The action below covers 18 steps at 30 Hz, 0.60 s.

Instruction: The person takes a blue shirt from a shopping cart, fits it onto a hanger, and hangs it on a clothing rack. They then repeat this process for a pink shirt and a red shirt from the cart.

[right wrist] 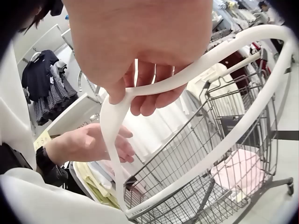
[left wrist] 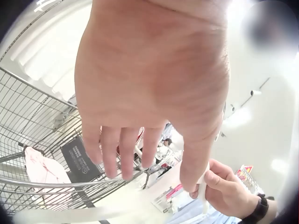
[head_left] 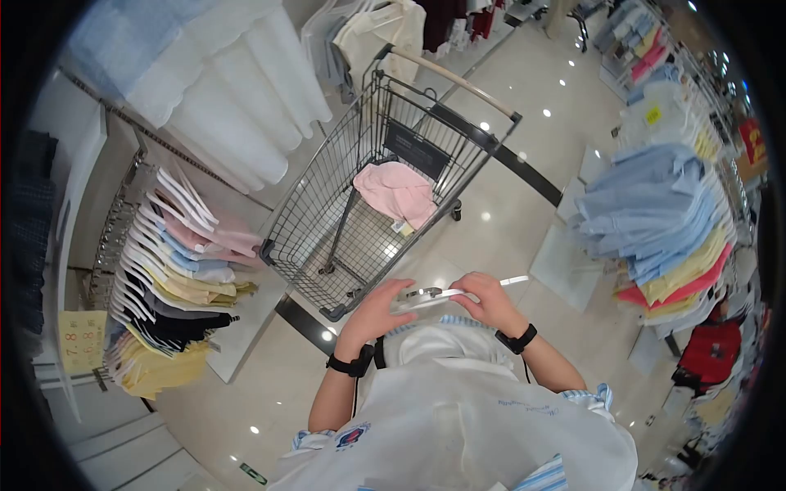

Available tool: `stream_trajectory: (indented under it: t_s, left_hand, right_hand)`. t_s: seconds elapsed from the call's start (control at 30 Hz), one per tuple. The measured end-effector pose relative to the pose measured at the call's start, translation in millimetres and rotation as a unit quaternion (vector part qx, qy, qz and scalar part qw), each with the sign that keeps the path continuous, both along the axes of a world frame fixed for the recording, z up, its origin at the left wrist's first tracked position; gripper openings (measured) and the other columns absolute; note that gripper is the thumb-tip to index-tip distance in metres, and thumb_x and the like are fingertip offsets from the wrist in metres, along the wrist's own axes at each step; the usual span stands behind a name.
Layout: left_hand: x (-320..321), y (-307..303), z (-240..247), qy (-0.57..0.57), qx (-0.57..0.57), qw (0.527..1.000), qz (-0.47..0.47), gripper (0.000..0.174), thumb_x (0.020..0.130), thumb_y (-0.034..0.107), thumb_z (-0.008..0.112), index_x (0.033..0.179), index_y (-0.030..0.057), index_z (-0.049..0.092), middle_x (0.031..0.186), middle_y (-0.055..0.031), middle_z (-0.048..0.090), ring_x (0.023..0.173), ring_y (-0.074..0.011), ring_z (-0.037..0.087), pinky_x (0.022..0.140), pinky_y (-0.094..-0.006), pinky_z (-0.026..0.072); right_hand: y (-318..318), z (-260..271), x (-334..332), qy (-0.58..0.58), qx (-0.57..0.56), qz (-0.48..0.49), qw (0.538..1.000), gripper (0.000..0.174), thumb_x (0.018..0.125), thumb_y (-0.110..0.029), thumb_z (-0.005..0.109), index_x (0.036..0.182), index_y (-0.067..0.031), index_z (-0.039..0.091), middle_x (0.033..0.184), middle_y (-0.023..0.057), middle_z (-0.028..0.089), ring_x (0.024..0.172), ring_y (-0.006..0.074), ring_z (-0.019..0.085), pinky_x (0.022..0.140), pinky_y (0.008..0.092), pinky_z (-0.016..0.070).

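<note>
Between thumb and fingers my right hand (head_left: pixel 489 301) pinches a white plastic hanger (right wrist: pixel 111 119) near its narrow corner. The hanger has a long closed loop shape, and nothing hangs on it in the right wrist view. My left hand (head_left: pixel 377 313) is held up beside the hanger's other end, its fingers relaxed and apart; in the left wrist view its palm faces the camera. Just ahead of both hands stands a grey wire shopping cart (head_left: pixel 413 149). A pink folded garment (head_left: pixel 393 192) with a pale tag lies inside the cart.
A rail of children's clothes on white hangers (head_left: pixel 139 270) is at the left, beside a yellow price sign (head_left: pixel 82 342). Blue shirts (head_left: pixel 647 209) hang on a rack at the right. White dresses (head_left: pixel 237 98) hang behind the cart. The floor (head_left: pixel 499 217) is shiny tile.
</note>
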<state>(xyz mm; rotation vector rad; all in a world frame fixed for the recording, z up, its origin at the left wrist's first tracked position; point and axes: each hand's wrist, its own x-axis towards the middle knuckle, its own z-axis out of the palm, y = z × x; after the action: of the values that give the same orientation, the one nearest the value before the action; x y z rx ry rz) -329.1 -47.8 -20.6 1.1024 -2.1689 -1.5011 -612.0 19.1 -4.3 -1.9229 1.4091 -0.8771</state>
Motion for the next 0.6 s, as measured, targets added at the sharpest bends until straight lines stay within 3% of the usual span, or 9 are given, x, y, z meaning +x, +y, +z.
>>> stream_trajectory:
  t_s: [0.13, 0.23, 0.3, 0.33, 0.4, 0.43, 0.5, 0.57, 0.6]
  left_hand:
    - [10.7, -19.5, -0.8, 0.080, 0.093, 0.992, 0.030, 0.051, 0.086, 0.020, 0.083, 0.132, 0.0028, 0.067, 0.127, -0.0120, 0.071, 0.114, -0.0264, 0.067, 0.102, -0.0357, 0.0513]
    - [22.9, -18.5, 2.0, 0.116, 0.103, 0.981, 0.120, 0.040, 0.093, 0.020, 0.077, 0.128, 0.0022, 0.069, 0.119, -0.0153, 0.073, 0.106, -0.0281, 0.069, 0.098, -0.0344, 0.0529]
    - [30.1, -16.2, -7.2, 0.155, 0.198, 0.947, 0.201, 0.038, 0.098, 0.021, 0.075, 0.129, 0.0013, 0.068, 0.117, -0.0153, 0.073, 0.101, -0.0239, 0.068, 0.091, -0.0315, 0.0535]
    - [33.2, -16.1, -14.0, 0.142, 0.113, 0.960, 0.215, 0.037, 0.101, 0.022, 0.072, 0.130, -0.0002, 0.067, 0.108, -0.0169, 0.073, 0.092, -0.0211, 0.068, 0.084, -0.0304, 0.0535]
    - [40.9, -12.9, -16.3, 0.078, 0.113, 0.949, 0.283, 0.037, 0.101, 0.023, 0.071, 0.130, -0.0002, 0.066, 0.103, -0.0177, 0.073, 0.089, -0.0217, 0.068, 0.082, -0.0314, 0.0532]
    - [43.9, -12.6, -16.3, 0.016, 0.107, 0.938, 0.331, 0.038, 0.102, 0.024, 0.070, 0.131, -0.0003, 0.066, 0.098, -0.0184, 0.073, 0.086, -0.0223, 0.068, 0.081, -0.0323, 0.0528]
    - [52.5, -6.6, -29.6, 0.037, 0.119, 0.916, 0.382, 0.039, 0.102, 0.026, 0.070, 0.131, 0.0003, 0.067, 0.092, -0.0208, 0.072, 0.081, -0.0248, 0.068, 0.077, -0.0345, 0.0524]
    - [58.6, 12.5, -39.3, -0.025, 0.059, 0.873, 0.483, 0.039, 0.101, 0.028, 0.071, 0.130, 0.0017, 0.068, 0.097, -0.0204, 0.074, 0.080, -0.0285, 0.067, 0.074, -0.0365, 0.0522]
    - [59.0, 27.5, -46.0, -0.056, 0.057, 0.846, 0.527, 0.037, 0.102, 0.027, 0.071, 0.128, 0.0018, 0.068, 0.094, -0.0159, 0.073, 0.077, -0.0256, 0.065, 0.071, -0.0352, 0.0510]
  right_hand:
    - [-55.8, 0.5, 25.2, -0.015, 0.034, 0.077, 0.996, 0.015, 0.093, -0.016, 0.075, 0.102, -0.0050, 0.071, 0.090, 0.0121, 0.068, 0.084, 0.0342, 0.066, 0.074, 0.0421, 0.0522]
    - [-97.1, -1.9, 44.4, -0.017, 0.064, 0.149, 0.987, 0.015, 0.092, -0.012, 0.076, 0.104, -0.0037, 0.072, 0.092, 0.0124, 0.070, 0.084, 0.0339, 0.067, 0.075, 0.0412, 0.0525]
    - [-126.0, -5.1, 56.4, -0.028, 0.085, 0.218, 0.972, 0.020, 0.092, -0.013, 0.076, 0.109, -0.0038, 0.071, 0.099, 0.0128, 0.070, 0.091, 0.0348, 0.067, 0.080, 0.0420, 0.0534]
    - [-143.2, -3.3, 61.1, -0.032, 0.092, 0.235, 0.967, 0.020, 0.092, -0.013, 0.076, 0.109, -0.0038, 0.071, 0.099, 0.0128, 0.070, 0.091, 0.0348, 0.067, 0.080, 0.0420, 0.0534]
    - [-186.3, 0.8, 68.8, 0.001, -0.037, 0.274, 0.961, 0.026, 0.094, -0.014, 0.074, 0.116, -0.0030, 0.069, 0.105, 0.0144, 0.069, 0.098, 0.0357, 0.066, 0.086, 0.0429, 0.0536]
    - [-207.3, -7.1, 67.8, -0.007, -0.029, 0.287, 0.957, 0.026, 0.094, -0.014, 0.074, 0.116, -0.0030, 0.069, 0.105, 0.0144, 0.069, 0.098, 0.0357, 0.066, 0.086, 0.0429, 0.0536]
    - [-255.5, -31.5, 57.6, 0.004, -0.041, 0.218, 0.975, 0.028, 0.099, -0.020, 0.068, 0.121, -0.0039, 0.067, 0.107, 0.0156, 0.067, 0.105, 0.0374, 0.064, 0.092, 0.0452, 0.0521]
    - [-305.3, -59.2, 48.8, 0.007, -0.021, 0.211, 0.977, 0.026, 0.099, -0.019, 0.066, 0.121, -0.0035, 0.066, 0.108, 0.0161, 0.067, 0.105, 0.0376, 0.064, 0.092, 0.0456, 0.0522]
    - [-326.7, -76.4, 41.9, 0.017, -0.005, 0.194, 0.981, 0.025, 0.099, -0.018, 0.065, 0.120, -0.0031, 0.066, 0.108, 0.0166, 0.066, 0.105, 0.0379, 0.064, 0.092, 0.0460, 0.0523]
